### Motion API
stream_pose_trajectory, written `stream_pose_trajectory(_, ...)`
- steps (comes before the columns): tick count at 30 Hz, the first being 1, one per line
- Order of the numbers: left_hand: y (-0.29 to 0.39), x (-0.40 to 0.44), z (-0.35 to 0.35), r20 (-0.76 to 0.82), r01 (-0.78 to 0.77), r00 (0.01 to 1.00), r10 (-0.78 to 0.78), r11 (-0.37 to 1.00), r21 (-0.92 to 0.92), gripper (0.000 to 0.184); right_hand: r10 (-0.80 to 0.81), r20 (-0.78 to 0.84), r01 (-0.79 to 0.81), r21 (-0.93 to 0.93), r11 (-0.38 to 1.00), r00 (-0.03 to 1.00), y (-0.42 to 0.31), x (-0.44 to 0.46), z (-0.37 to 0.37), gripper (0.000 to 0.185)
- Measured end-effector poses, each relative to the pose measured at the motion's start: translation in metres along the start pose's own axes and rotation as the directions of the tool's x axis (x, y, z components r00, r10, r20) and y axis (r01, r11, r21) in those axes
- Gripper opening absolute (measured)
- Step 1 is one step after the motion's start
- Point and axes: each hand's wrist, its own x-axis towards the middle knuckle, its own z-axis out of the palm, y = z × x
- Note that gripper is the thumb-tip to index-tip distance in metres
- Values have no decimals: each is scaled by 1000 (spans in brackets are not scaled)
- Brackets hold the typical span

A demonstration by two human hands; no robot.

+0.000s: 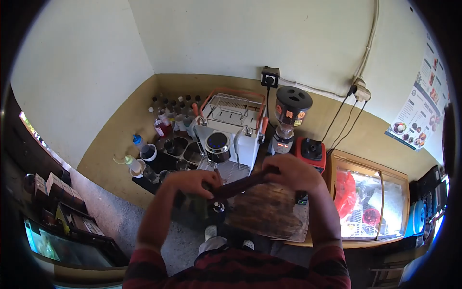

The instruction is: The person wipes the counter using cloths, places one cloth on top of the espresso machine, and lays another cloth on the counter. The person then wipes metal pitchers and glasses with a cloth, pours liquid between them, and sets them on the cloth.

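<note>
A long, dark maroon strip, which looks like a folded cloth (240,187), is stretched between my hands above the counter. My left hand (192,182) is closed on its left end, and my right hand (292,171) is closed around its higher right end. A blurred dark green piece (197,206) shows below my left hand; I cannot make out what it is. Under the strip lies a worn wooden board (264,212), with a small shiny metal piece (218,207) to its left. Behind my hands stands a white espresso machine (231,118).
A coffee grinder (291,108) and a red blender base (312,150) stand right of the machine. Bottles (168,113) and metal containers (180,144) crowd its left. A glass-fronted wooden cabinet (380,168) is at right. Cords (344,120) hang from wall sockets.
</note>
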Motion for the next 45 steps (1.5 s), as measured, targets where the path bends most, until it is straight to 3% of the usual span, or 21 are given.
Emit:
stream_pose_trajectory(1,-7,-4,-26,155,39,987,-44,999,35,38,-1,-3,1,24,1000,1000,-4,17,-8,28)
stream_pose_trajectory(4,-34,-2,-100,213,82,972,-97,994,77,38,42,-86,-41,7,999,995,-8,68,-35,30)
stream_pose_trajectory(6,-39,-13,-147,-14,128,992,-127,977,169,37,146,-114,-148,-5,989,983,-4,100,-50,24)
stream_pose_trajectory(9,-25,-10,-225,-130,148,984,-119,957,248,27,275,-99,-263,115,958,956,17,141,-65,22)
stream_pose_trajectory(12,-46,12,-288,-140,227,972,-189,911,343,29,434,-109,-394,271,878,894,33,178,-72,23)
stream_pose_trajectory(13,-57,18,-301,-173,197,975,-139,901,386,32,498,-111,-442,325,836,860,35,186,-72,23)
stream_pose_trajectory(16,-88,31,-327,-143,10,988,55,909,417,44,535,-85,-470,375,799,841,29,199,-73,28)
stream_pose_trajectory(19,-95,51,-354,-117,115,991,-66,870,480,51,359,-231,-282,307,909,904,81,218,-60,26)
stream_pose_trajectory(22,-112,94,-367,-99,153,988,-118,838,525,56,440,-279,-428,105,898,854,104,237,-67,27)
stream_pose_trajectory(25,-168,154,-366,-251,225,963,-103,818,529,60,535,-347,-516,153,843,770,170,261,-59,33)
stream_pose_trajectory(28,-165,166,-352,-481,447,861,-166,699,558,53,162,-758,-599,-344,723,632,181,271,-33,35)
stream_pose_trajectory(29,-166,164,-349,-520,429,849,-97,702,569,51,109,-719,-449,-301,841,686,185,270,-35,34)
stream_pose_trajectory(31,-157,141,-351,-593,402,804,43,696,595,49,380,-584,-444,36,895,718,101,258,-45,35)
stream_pose_trajectory(32,-140,118,-348,-619,327,772,145,744,583,47,489,-479,-444,212,870,729,52,249,-50,35)
stream_pose_trajectory(34,-96,65,-330,-643,102,699,312,847,522,47,550,-434,-447,323,834,714,-4,225,-42,34)
stream_pose_trajectory(36,-61,21,-305,-644,-173,644,413,898,404,47,400,-437,-251,361,898,805,-26,203,-15,37)
stream_pose_trajectory(38,-41,-12,-268,-615,-369,619,489,872,321,50,286,-336,-31,598,801,898,-37,184,29,55)
stream_pose_trajectory(39,-35,-23,-243,-591,-439,613,524,848,297,54,260,-281,-31,622,783,924,-52,181,46,66)
stream_pose_trajectory(42,-35,-33,-141,-523,-643,644,559,766,27,46,32,-308,139,519,843,951,-64,173,126,82)
stream_pose_trajectory(43,-35,-30,-103,-516,-683,665,541,720,-125,43,120,-320,107,609,786,940,-62,162,161,82)
stream_pose_trajectory(45,-35,-26,-31,-630,-692,643,435,682,-236,57,260,-277,45,761,648,925,-64,133,203,78)
